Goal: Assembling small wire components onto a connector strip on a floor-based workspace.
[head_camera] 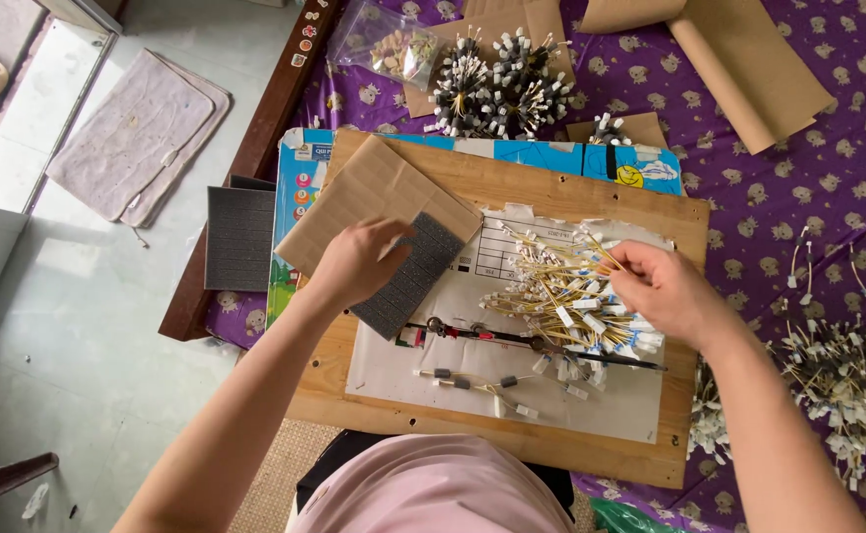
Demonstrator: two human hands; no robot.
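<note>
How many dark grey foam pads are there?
2. One dark grey foam pad sits on the wooden board under the left hand. The other lies off the board, at the purple cloth's left edge. More may be hidden.

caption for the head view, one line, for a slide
Over a wooden board, the left hand holds a dark grey foam pad while the right hand picks at a pile of yellow wires.
</note>
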